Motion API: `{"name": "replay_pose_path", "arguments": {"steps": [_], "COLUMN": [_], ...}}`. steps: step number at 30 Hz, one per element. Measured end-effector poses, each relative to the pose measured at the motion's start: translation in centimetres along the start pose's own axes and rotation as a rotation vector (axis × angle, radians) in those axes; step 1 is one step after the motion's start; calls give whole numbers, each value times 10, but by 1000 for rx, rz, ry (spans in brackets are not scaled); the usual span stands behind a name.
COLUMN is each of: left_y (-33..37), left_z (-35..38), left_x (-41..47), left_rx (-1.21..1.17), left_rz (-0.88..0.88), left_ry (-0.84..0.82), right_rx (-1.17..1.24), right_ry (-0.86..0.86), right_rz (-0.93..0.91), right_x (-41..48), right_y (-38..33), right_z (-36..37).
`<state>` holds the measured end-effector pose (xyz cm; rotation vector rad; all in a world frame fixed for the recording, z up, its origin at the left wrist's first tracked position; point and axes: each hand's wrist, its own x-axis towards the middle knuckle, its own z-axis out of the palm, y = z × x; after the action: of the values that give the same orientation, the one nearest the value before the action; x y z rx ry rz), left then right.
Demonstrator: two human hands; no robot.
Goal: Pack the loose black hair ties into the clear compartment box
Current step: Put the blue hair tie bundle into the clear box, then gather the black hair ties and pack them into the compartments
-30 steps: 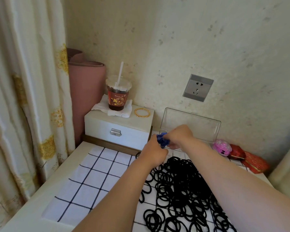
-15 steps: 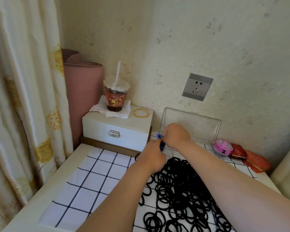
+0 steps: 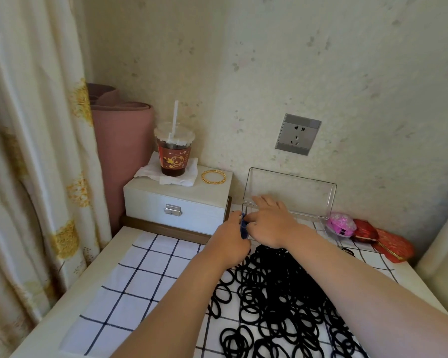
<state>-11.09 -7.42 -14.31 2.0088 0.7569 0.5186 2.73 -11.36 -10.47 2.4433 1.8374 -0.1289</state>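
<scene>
Both hands are working at the near left corner of the clear box (image 3: 308,200), whose lid is leaning open against the wall, probably so that nothing needs holding up while it is filled. The left hand (image 3: 230,240) is curling its fingers round a small blue piece (image 3: 243,228), and the right hand (image 3: 272,223) is pinching the same piece with its thumb while its other fingers are lying straight over the box's front edge; what the piece is cannot be told. The box's compartments are hiding behind the hands.

The black hair ties (image 3: 282,293) are lying in a loose heap on the checked cloth (image 3: 153,275) just in front of the box, within easy reach; none is being lifted.

A cup (image 3: 174,153) is standing on a tissue (image 3: 150,173), likely to catch drips. Its red sleeve is carrying gold print, too small to read.
</scene>
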Motion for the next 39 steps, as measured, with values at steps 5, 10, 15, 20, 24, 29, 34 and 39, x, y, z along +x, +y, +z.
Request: {"name": "replay_pose_path", "arguments": {"steps": [5, 10, 15, 20, 24, 29, 34, 39], "left_y": [-5, -5, 1, 12, 18, 22, 9, 5], "left_z": [-2, -2, -4, -5, 1, 22, 27, 19], "left_x": [1, 3, -2, -11, -18, -26, -21, -13], "left_rx": [-1, 28, 119, 241, 278, 471, 580, 551], "left_rz": [17, 27, 62, 136, 162, 167, 140, 134], "left_ry": [-16, -8, 4, 92, 83, -24, -64, -101], "right_rx": [-9, 62, 113, 392, 428, 99, -24, -29], "right_ry": [90, 25, 34, 268, 276, 257, 136, 65], "right_rz": [9, 7, 15, -18, -3, -86, -139, -128], "right_x": [1, -2, -13, -48, -81, -95, -85, -74], "right_y": [-2, -1, 6, 20, 26, 32, 33, 31], "right_z": [-4, 6, 0, -11, 0, 16, 22, 25]}}
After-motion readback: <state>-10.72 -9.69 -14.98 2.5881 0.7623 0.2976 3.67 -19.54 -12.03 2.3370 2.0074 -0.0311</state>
